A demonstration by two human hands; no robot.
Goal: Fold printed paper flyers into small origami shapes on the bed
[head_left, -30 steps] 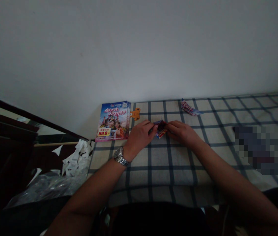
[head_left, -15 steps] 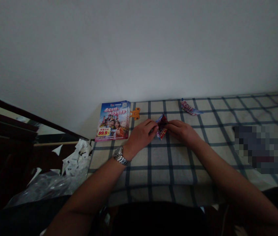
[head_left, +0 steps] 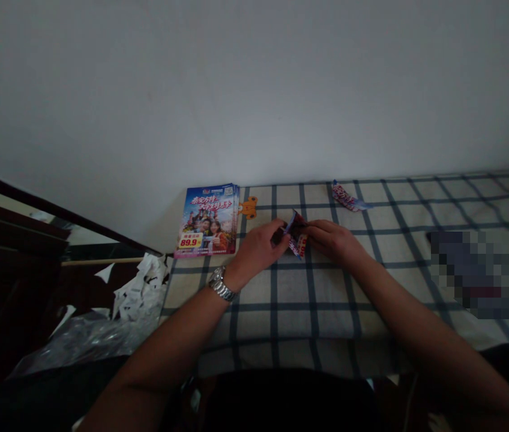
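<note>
Two bare hands share one folded paper (head_left: 301,246), printed in blue, red and white, in the middle of the checked cloth: the left hand (head_left: 258,245) pinches its left side between thumb and fingers, and the right hand (head_left: 332,241) grips its right side with the fingers bunched together, its thumb mostly hidden. One metal wristwatch (head_left: 222,284) circles the left wrist. One stack of printed leaflets (head_left: 204,223) lies to the left near the wall, its sheets too close to count, the top one marked 89.9. Just beside it sits one orange bear-shaped piece (head_left: 249,208); farther right, near the wall, lies one creased paper strip (head_left: 348,198), and at the far right one dark object (head_left: 473,276), pixelated beyond recognition. Everything rests on a pale cloth (head_left: 333,318) with dark checks, pushed against a plain whitish wall (head_left: 254,90). Down on the left, below a dark sloping rail (head_left: 60,208), white paper scraps (head_left: 140,291), too jumbled to count, lie by crumpled clear plastic (head_left: 90,337) in dim light.
</note>
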